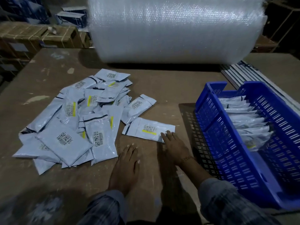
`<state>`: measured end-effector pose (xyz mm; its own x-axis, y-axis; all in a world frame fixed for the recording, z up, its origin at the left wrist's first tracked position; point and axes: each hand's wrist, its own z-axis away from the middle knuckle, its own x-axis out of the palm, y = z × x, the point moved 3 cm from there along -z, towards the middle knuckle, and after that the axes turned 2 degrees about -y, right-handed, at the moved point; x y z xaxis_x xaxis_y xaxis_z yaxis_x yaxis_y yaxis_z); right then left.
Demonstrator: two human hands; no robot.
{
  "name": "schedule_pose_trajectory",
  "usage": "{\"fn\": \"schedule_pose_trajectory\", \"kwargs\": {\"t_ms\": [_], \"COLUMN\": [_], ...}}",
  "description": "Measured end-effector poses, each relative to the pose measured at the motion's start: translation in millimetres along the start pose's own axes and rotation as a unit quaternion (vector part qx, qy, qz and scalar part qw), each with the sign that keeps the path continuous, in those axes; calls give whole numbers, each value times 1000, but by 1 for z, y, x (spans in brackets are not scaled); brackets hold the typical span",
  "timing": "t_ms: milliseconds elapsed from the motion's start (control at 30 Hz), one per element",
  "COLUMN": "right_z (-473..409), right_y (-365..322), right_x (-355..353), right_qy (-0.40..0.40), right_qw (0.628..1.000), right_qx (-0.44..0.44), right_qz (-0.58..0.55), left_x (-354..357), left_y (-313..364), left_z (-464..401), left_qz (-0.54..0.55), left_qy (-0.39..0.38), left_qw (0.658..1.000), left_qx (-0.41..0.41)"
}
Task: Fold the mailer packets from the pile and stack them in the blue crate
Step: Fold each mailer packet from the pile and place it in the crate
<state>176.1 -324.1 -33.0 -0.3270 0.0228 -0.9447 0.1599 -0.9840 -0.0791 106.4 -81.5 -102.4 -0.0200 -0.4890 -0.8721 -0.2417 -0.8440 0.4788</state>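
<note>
Grey plastic mailers are the work here, and one packet (pixel 148 129) lies flat and apart from the rest, near the middle of the table (pixel 162 88), label and yellow strip facing up. It looks unfolded, so the fold on this one is judged not yet made. The right hand (pixel 172 143) lies on its near right corner with fingers straight, pressing or touching rather than gripping. The left hand (pixel 125 166) rests flat on the bare table close to the near edge, fingers spread and holding nothing.

Toward the left edge sits the pile (pixel 78 120), loose and overlapping, with a couple of dozen packets or more, so plenty of the job appears to remain. One more packet (pixel 138 108) lies at the pile's right fringe, just behind the single one.

Along the right edge stands the blue crate (pixel 215 143), slotted walls, open top. Inside, a row of folded packets (pixel 243 116) stands on edge, filling the far and middle part; the near end looks open, though it is dark there. By that showing the task seems well started, perhaps near halfway.

Across the far edge lies a big bubble wrap roll (pixel 175 28). Cardboard boxes (pixel 37 36) stand beyond the far left corner.
</note>
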Motion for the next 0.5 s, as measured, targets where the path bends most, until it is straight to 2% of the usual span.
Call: {"fn": "schedule_pose_trajectory", "kwargs": {"t_ms": [133,267,333,400,500], "right_z": [14,55,63,67,73], "right_y": [-14,-44,-40,-36,-44], "right_x": [12,7,11,23,52], "right_qy": [49,97,137,115,25], "right_qw": [996,992,984,990,999], "right_qx": [58,52,69,59,11], "right_qz": [45,-68,-93,-50,35], "left_x": [1,-8,-11,-10,-8], "left_y": [-1,5,6,3,2], "left_z": [-2,1,3,4,3], "left_qz": [11,107,146,137,119], "left_qy": [6,59,56,42,27], "left_qw": [1000,992,987,989,992], "left_qx": [-1,-34,-45,-37,-29]}}
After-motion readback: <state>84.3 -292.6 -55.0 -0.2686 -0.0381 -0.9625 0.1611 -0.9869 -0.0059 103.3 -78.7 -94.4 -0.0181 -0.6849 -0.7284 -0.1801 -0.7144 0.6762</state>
